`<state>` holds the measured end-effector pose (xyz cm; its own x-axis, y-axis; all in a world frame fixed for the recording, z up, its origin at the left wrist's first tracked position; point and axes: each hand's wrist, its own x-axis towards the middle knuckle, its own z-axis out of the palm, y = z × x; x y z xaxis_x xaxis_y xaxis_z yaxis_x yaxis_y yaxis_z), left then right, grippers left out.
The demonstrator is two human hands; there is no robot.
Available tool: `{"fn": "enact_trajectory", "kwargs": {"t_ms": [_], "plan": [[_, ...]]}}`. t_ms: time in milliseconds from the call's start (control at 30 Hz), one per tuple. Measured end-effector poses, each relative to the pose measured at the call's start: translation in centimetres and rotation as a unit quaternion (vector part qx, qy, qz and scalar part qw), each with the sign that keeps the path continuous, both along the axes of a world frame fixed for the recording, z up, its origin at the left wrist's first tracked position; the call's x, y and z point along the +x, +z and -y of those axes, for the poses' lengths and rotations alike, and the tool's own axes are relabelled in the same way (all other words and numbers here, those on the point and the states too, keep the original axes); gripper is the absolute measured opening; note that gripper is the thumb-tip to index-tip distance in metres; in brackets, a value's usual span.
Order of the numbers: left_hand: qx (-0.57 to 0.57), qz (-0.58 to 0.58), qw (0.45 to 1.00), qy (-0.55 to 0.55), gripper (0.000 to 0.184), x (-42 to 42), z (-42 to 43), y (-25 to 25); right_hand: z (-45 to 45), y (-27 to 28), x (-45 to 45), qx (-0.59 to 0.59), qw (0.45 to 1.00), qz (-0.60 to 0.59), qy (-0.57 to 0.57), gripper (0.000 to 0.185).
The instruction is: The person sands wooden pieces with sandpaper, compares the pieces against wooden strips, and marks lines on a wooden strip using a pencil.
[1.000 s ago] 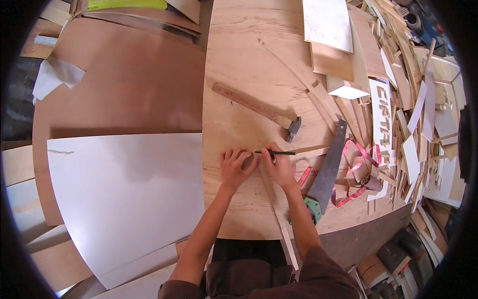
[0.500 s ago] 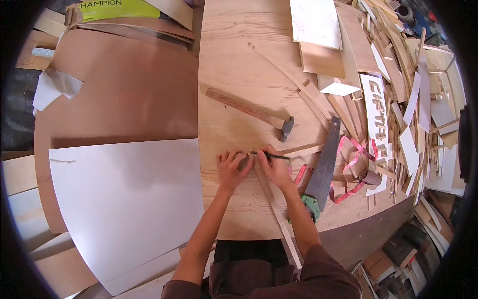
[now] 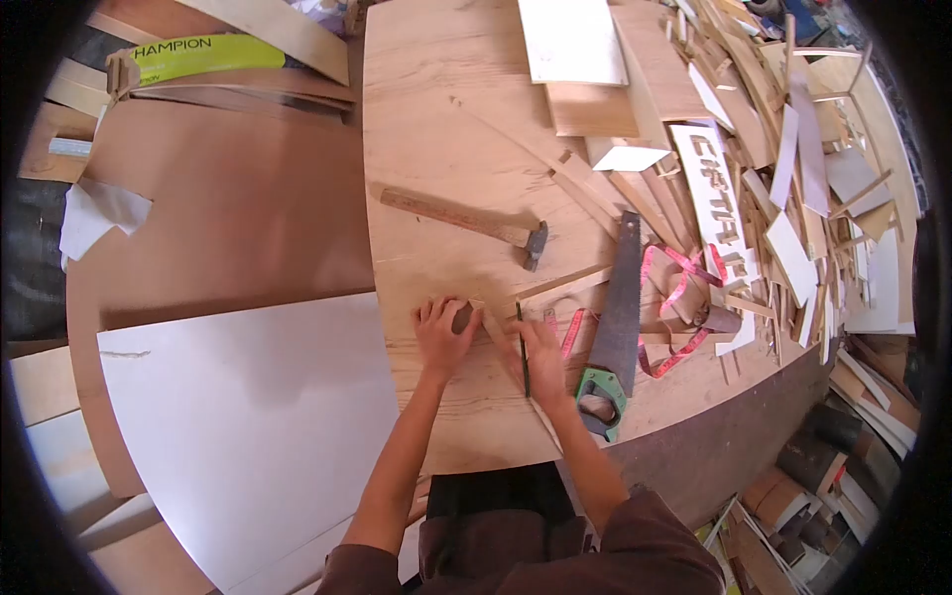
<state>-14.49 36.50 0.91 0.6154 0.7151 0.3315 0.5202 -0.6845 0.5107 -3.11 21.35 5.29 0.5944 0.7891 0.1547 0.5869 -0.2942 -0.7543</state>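
Observation:
My left hand (image 3: 445,332) rests on the plywood with its fingers spread and its thumb at the upper end of a thin wood strip (image 3: 504,349). My right hand (image 3: 540,359) is closed on a dark pencil (image 3: 525,347), which now points up the board, just right of the strip. Farther up lies a hammer (image 3: 466,220) with a wooden handle. To the right of my right hand are a handsaw (image 3: 617,307) with a green handle and a pink measuring tape (image 3: 572,333).
The plywood board (image 3: 426,119) bears white-faced boards (image 3: 570,40) at its far side. A white letter-cut panel (image 3: 706,188) lies by a heap of offcuts (image 3: 783,149) at right. A large white sheet (image 3: 248,426) is at left.
My right hand has moved down and away from my left hand, and the pencil has turned from sideways to nearly upright in the picture. The whole view has shifted rightward.

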Motion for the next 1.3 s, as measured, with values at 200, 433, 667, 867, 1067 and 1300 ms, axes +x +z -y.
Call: {"fn": "enact_trajectory", "kwargs": {"t_ms": [200,433,667,867,1067,1300], "plan": [[-0.009,-0.011,1.000,0.007,0.032,-0.1,0.1,0.5,2.1,0.1,-3.4,-0.080,0.996,0.035,-0.035,0.032],[-0.165,0.021,0.986,0.008,0.032,-1.1,0.0,2.7,2.3,0.2,-4.9,-0.072,0.991,0.064,-0.094,0.029],[-0.167,-0.033,0.965,-0.199,0.030,-4.1,2.1,6.9,5.2,2.7,-6.1,-0.023,0.965,0.042,-0.258,0.025],[-0.099,-0.068,0.892,-0.436,0.038,-1.6,6.9,6.6,9.8,3.0,-9.3,-0.092,0.923,0.097,-0.361,0.028],[0.013,-0.178,0.819,-0.545,0.047,-1.0,6.5,5.0,11.7,2.7,-12.1,-0.058,0.928,0.057,-0.364,0.025],[-0.026,-0.095,0.822,-0.562,0.038,-3.8,2.8,4.4,12.5,4.0,-13.1,-0.012,0.946,0.060,-0.317,0.023]]}}
